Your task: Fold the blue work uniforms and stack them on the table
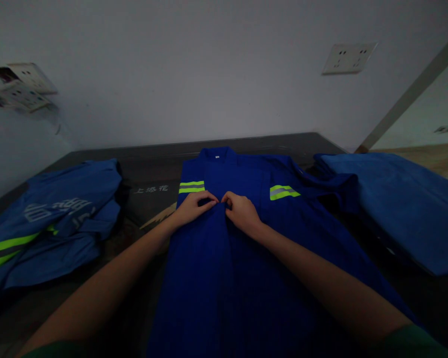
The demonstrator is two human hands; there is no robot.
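A dark blue work jacket (197,268) with yellow-green and grey reflective strips lies on the table, its collar toward the wall. My left hand (196,205) pinches the cloth of the front edge at chest height. Close beside it, my right hand (242,211) pinches the same edge, thumb and forefinger together. The fingertips of both hands nearly meet on the front opening. One sleeve (321,184) stretches out to the right. Any button or fastener between the fingers is too small to make out.
Another blue garment (70,214) with pale lettering and a reflective band lies crumpled at left. Folded blue cloth (406,199) is stacked at right. The dark table (149,171) meets a white wall (209,74) with sockets (349,58).
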